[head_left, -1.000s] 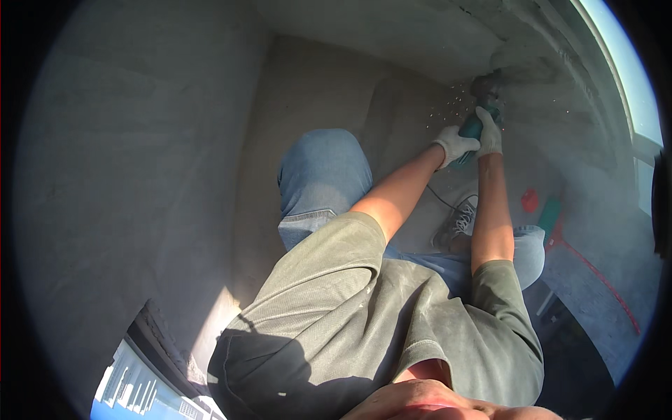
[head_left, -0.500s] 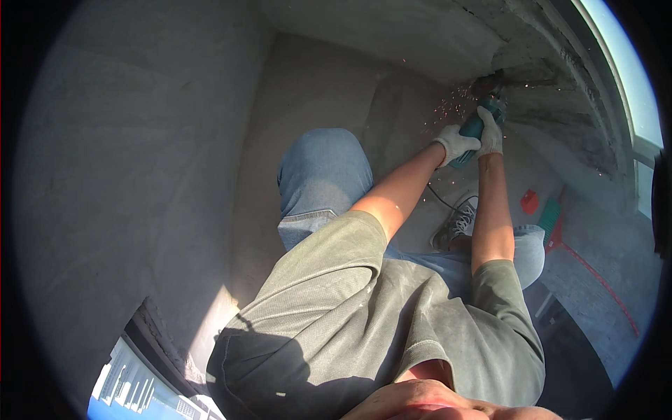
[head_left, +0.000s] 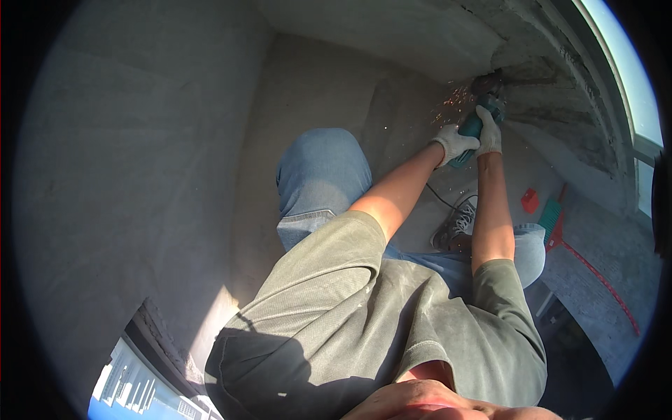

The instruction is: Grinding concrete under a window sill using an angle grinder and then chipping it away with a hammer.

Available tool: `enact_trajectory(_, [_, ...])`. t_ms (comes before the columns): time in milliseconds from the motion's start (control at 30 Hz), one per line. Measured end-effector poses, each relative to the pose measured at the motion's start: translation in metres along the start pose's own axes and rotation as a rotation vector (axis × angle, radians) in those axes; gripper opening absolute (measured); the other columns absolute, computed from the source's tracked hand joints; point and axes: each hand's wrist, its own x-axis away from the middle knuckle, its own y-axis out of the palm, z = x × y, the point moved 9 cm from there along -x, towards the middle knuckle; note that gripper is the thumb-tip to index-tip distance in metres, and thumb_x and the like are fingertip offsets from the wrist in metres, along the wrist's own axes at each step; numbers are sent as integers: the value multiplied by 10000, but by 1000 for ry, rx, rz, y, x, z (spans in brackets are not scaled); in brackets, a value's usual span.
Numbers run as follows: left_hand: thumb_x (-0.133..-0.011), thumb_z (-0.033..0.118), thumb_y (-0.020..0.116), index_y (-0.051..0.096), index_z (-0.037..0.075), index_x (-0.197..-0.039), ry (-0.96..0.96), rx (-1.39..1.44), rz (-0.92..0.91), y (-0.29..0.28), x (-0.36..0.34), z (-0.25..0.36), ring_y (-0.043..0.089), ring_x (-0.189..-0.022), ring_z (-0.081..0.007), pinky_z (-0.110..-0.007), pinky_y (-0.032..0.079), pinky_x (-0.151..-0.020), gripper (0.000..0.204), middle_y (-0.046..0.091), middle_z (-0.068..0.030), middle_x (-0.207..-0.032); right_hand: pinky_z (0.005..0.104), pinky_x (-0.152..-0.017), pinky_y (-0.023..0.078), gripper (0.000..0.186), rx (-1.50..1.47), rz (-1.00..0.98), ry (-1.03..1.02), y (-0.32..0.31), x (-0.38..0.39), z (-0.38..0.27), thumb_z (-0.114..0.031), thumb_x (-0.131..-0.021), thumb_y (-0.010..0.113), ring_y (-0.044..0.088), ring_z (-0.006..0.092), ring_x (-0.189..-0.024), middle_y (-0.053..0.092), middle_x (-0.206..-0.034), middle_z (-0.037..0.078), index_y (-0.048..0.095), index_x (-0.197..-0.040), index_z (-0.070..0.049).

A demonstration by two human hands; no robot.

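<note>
- The left hand [head_left: 456,144], in a white knitted work glove, is clasped around the rear part of a teal-bodied, handheld angle grinder [head_left: 471,127]; its thumb side lies toward the right hand, and part of its fingers is hidden behind the tool.
- The right hand [head_left: 489,133], in a matching white glove, grips the grinder's right side further forward, its upper end reaching close to the tool's head; how its hidden fingers curl cannot be told.
- The two gloves are close together, at slightly different heights along the body.
- The grinder is at the upper right, beyond the person's outstretched forearms, its dark, rounded head end at the rough grey concrete ledge [head_left: 549,101]; the exact contact point is too dim to make out.
- Orange sparks [head_left: 453,101] spray to the left of that head.
- A thin black cable [head_left: 441,199] runs below the left glove toward a dark sneaker with white laces [head_left: 459,222].
- Right of the right forearm, on the grey floor, are a small red plastic box [head_left: 530,201] and, near it, a green-bristled broom head [head_left: 550,218] with a long red handle [head_left: 602,281].
</note>
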Motion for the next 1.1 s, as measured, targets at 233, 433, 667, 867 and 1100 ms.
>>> enact_trajectory(233, [-666, 323, 827, 733, -23, -1039, -16, -16, -10, -1, -3, 2, 721, -825, -223, -359, 573, -737, 517, 735, -143, -935, 369, -668, 557, 409, 53, 11, 14, -1, -2, -1, -219, -799, 809, 667, 222, -754, 667, -924, 92, 654, -1110, -4])
enact_trajectory(433, [-674, 310, 826, 726, -26, -1056, -25, 73, -27, 2, -2, 0, 718, -829, -217, -367, 573, -725, 518, 733, -138, -940, 362, -659, 553, 374, 23, -24, -16, 2, -3, -1, -222, -814, 798, 661, 212, -742, 670, -903, 86, 663, -1093, -13])
enact_trajectory(667, [-672, 316, 825, 716, -35, -1070, -32, 105, -74, 6, 1, -1, 713, -818, -213, -366, 574, -713, 542, 729, -141, -946, 370, -671, 554, 383, 19, -24, -4, 2, 1, -1, -221, -817, 792, 663, 213, -777, 670, -934, 84, 666, -1109, -8])
enact_trajectory(867, [-677, 304, 813, 734, -13, -1033, -24, 34, -27, 2, 3, 3, 713, -798, -212, -358, 574, -712, 483, 732, -128, -916, 365, -671, 550, 341, 58, 8, -2, 1, 2, -3, -241, -832, 790, 657, 216, -757, 662, -906, 77, 661, -1081, -47])
enact_trajectory(1100, [-683, 294, 805, 743, 2, -1027, -19, 32, -24, 1, 4, 1, 713, -793, -206, -351, 573, -713, 455, 733, -120, -901, 364, -674, 555, 348, 4, -9, 3, 1, 1, 1, -242, -825, 795, 657, 206, -763, 664, -920, 73, 670, -1077, -37])
